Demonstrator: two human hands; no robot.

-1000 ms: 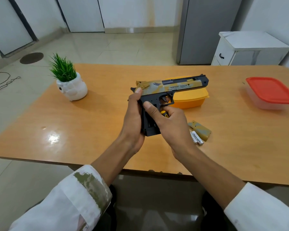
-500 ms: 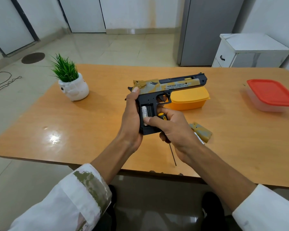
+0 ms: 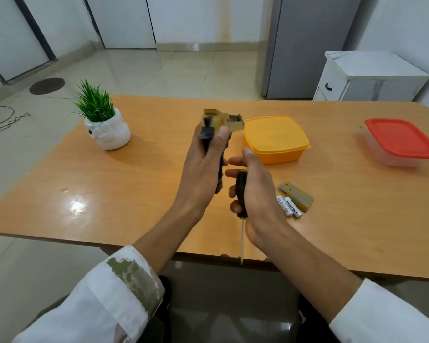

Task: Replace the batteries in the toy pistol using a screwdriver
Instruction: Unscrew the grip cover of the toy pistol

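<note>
Fingers of my left hand (image 3: 203, 164) are curled round the grip of the black and tan plastic toy pistol (image 3: 221, 122); I hold it up over the middle of the orange wooden table (image 3: 134, 181), with the grip end down and near me; the toy pistol looks blurry, so I cannot make out its small parts. My right hand (image 3: 258, 194) is just to the right of it; the lower fingers are wrapped round the black handle of the screwdriver (image 3: 241, 194); its thin metal stick points down toward me and goes past the near edge of the table; my thumb and first finger stick out toward the toy pistol, and I cannot tell if they touch it. Small white batteries (image 3: 289, 206) lie side by side on the table, just right of my right hand; a tan and green plastic cover (image 3: 296, 196) lies right beside them on their far side. A yellow plastic box with a yellow lid (image 3: 275, 138) sits on the table just right of the toy pistol and a bit farther away; a clear plastic box with a red lid (image 3: 401, 139) sits well apart, by the right edge; a little green plant in a white pot (image 3: 104, 125) stands on the far left part of the table.
</note>
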